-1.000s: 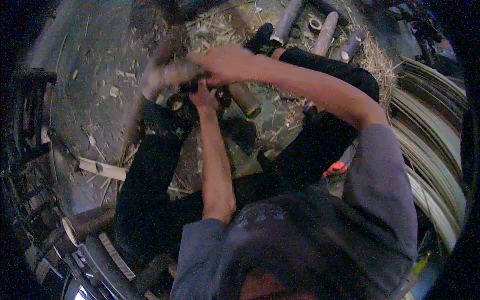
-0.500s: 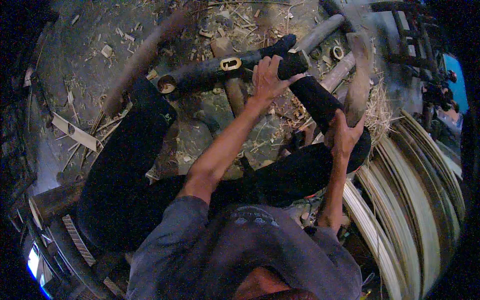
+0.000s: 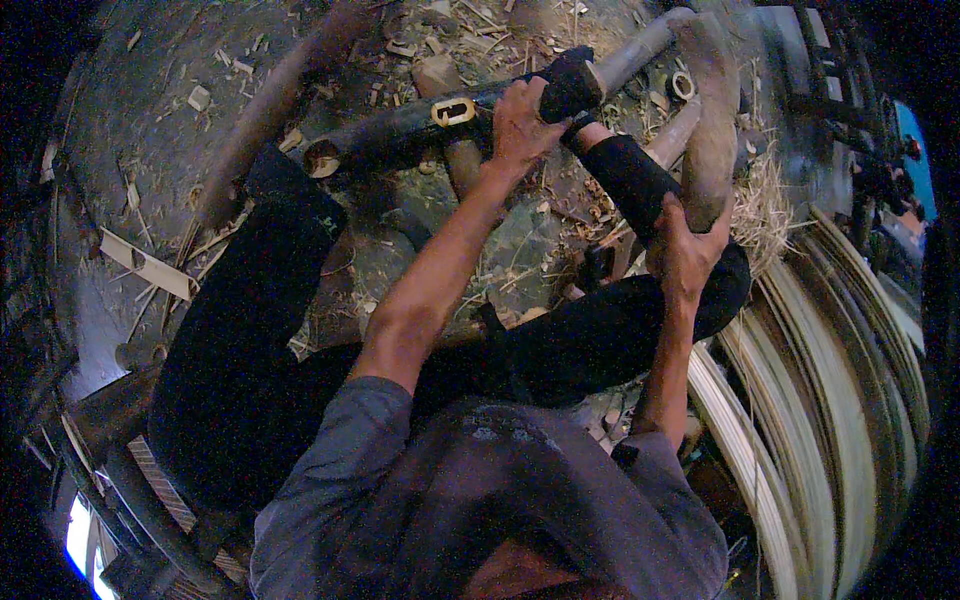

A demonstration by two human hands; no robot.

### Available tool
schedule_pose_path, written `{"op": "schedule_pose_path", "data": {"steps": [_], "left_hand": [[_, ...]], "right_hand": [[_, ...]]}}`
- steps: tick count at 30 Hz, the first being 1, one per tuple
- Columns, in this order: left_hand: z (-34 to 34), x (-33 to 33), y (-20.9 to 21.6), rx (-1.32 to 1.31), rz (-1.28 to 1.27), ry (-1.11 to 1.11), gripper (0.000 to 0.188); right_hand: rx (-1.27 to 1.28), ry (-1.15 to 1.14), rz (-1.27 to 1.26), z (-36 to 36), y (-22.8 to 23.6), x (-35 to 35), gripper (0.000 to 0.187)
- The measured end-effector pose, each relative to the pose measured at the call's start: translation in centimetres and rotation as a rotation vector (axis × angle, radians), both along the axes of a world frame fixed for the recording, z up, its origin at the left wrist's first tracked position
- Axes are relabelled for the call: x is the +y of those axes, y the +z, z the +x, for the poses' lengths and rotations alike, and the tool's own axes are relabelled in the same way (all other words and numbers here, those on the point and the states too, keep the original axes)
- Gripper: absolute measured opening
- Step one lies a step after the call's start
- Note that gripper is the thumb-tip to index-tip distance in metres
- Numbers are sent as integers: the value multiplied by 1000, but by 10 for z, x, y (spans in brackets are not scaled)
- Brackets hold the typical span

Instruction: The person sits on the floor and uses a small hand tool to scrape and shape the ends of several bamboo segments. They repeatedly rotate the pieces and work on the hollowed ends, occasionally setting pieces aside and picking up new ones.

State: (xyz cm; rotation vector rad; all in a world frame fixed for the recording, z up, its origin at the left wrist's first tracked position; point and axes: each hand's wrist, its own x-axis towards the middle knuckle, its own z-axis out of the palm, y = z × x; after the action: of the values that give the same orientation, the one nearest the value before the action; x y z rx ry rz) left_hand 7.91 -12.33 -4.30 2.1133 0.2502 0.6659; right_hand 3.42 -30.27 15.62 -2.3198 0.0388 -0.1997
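Since a moment ago the right hand (image 3: pixel 688 250) has swung its blurred club (image 3: pixel 712 120) higher at upper right, fist closed, while the left hand (image 3: pixel 520 122) clamps the dark bamboo pole (image 3: pixel 400 130), seemingly unsplit, top centre.

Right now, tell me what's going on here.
A seated person works over a floor littered with chips and shavings. The left hand grips a dark bamboo pole lying across the legs, near a pale oval mark. The right hand holds up a blurred, curved pale piece. Split strips are stacked on the right.
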Motion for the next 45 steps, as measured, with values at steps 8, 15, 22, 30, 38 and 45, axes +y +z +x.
{"op": "schedule_pose_path", "data": {"steps": [8, 15, 22, 30, 38, 45], "left_hand": [[-1, 10, -18, 75, -270, -123, 73], [-9, 10, -11, 150, -143, -48, 76], [-16, 23, -48, 135, -29, -104, 77], [-24, 40, -26, 206, -98, -214, 71], [-37, 127, 124, -103, -961, 22, 48], [-103, 191, 23, 144, -1161, 56, 47]], "right_hand": [[-115, -150, 148, 5, -52, 48, 56], [-52, -123, 222, 24, -42, 52, 46], [124, 86, 155, 11, -74, 52, 62], [282, -1, 192, -32, -108, 65, 77], [305, 90, 197, -22, -82, 82, 79], [110, 513, 11, 6, -32, 154, 75]]}}
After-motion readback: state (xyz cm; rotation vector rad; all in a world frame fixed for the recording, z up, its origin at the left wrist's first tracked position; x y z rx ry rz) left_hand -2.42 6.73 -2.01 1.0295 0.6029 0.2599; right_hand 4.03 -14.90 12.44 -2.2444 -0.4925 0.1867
